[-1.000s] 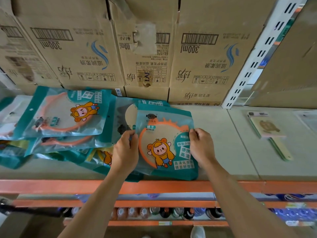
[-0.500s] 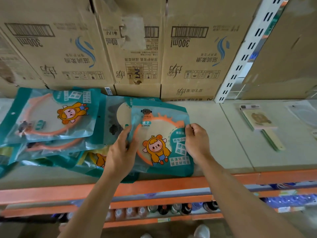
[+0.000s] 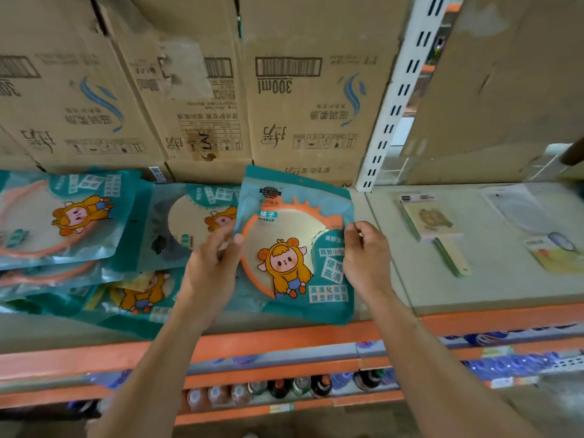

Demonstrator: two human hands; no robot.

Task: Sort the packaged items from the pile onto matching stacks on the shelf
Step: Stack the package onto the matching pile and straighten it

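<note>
At the bottom, by the person's legs, a row of bottles (image 3: 284, 387) stands on a lower level. Just above runs the orange rail (image 3: 284, 336) at the front of the shelf (image 3: 474, 292). Over that rail, two hands hold one mirror pack (image 3: 294, 248). The left hand (image 3: 210, 267) pinches its left edge, thumb on the front and the other fingers curled at the edge. The right hand (image 3: 366, 257) pinches the right edge with curled fingers. Holding both sides keeps the floppy bag flat with its picture facing up, so I think the person is checking which stack it matches. The pack is at the front of the shelf, just beside the messy pile (image 3: 63, 222) of the same teal packs on the left. I cannot tell if its bottom edge rests on the shelf. Farther right lie the wooden-handled packs (image 3: 433, 226), well apart, likely a different kind. At the back, big cardboard boxes (image 3: 300, 105) stand like a wall, so any stack has to go in front of them.
</note>
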